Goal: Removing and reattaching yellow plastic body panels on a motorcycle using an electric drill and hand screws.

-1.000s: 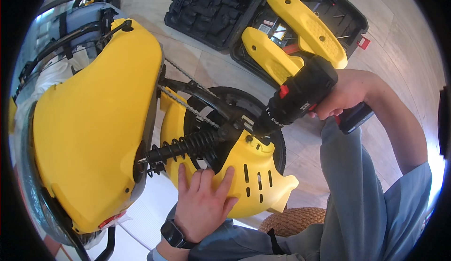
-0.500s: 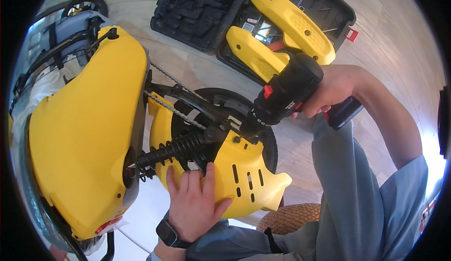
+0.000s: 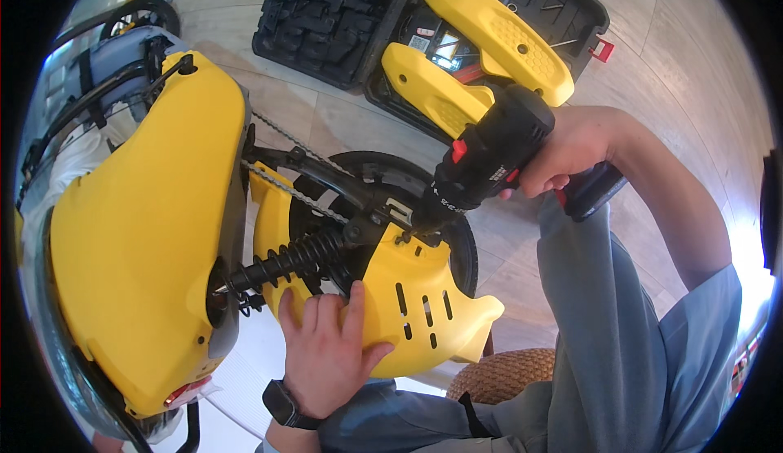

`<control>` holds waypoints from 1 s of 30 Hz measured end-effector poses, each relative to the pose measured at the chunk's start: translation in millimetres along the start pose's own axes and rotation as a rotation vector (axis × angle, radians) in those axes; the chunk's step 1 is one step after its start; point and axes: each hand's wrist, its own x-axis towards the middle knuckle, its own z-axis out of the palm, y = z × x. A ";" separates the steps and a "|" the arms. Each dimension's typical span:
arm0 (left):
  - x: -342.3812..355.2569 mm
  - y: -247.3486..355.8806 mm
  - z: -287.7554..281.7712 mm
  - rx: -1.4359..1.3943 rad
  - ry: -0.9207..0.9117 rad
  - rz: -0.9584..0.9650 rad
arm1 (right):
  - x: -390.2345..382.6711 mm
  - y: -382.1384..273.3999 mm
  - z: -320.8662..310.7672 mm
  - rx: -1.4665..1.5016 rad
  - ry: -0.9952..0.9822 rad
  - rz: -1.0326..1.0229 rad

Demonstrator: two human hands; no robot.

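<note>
A black cordless drill is gripped in my right hand, tilted down to the left. Its front end meets the upper edge of a slotted yellow fender, close to the wheel's axle; the drill hides the exact contact spot. My left hand lies on the fender's lower left with its fingers spread. Beneath the fender is a black-tyred wheel. A black coil shock absorber runs from there to the large yellow body shell on the left. A chain passes above it.
At the top lies an opened black tool case, with two yellow footrest-like parts on its right half. A woven round seat is by my leg. Black tubing edges the body shell. The floor is wood-look.
The whole scene has shifted slightly left in the view. My right hand keeps the drill at the fender's upper edge, and my left hand stays on the fender.
</note>
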 end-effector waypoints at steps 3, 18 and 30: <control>1.0 -0.1 1.2 -0.020 0.011 0.016 | -4.0 6.6 0.7 0.025 0.007 -0.007; 10.9 8.4 5.6 -0.017 0.185 -0.030 | 1.8 11.7 5.7 0.075 0.007 -0.007; 51.0 28.7 7.4 -0.370 0.455 -0.038 | -1.7 15.8 9.8 0.120 -0.005 -0.056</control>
